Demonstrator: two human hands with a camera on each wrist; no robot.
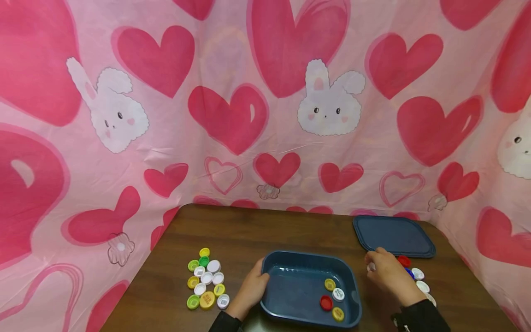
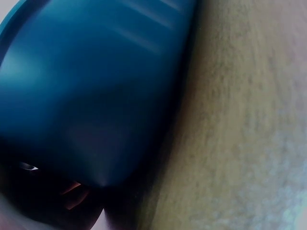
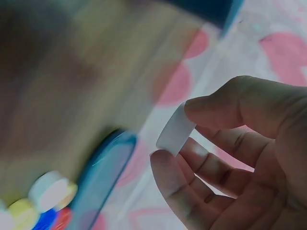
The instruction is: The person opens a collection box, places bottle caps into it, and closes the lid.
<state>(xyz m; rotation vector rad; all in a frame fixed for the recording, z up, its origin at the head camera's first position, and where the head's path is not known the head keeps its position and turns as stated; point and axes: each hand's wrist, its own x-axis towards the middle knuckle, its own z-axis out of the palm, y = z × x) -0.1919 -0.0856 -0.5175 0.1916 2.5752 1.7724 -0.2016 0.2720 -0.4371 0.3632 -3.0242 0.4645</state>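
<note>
Right hand [image 3: 240, 158] has a white cap [image 3: 175, 130] pinched edge-on between thumb and fingertip. Left hand [image 1: 251, 289] curls round the tray [image 1: 290, 258] edge.

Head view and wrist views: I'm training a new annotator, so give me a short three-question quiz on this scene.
1. True or false: the right hand pinches a white cap between thumb and finger.
2. How many caps lie inside the blue tray?
A. two
B. four
C. six
3. Fill in: the left hand grips the tray's ____ edge.

Key:
1. True; the right wrist view shows it held edge-on.
2. B: two yellow caps, one white, one red.
3. Left, the side toward the group of caps on the table. The blue lid lies apart at the far right.
</note>
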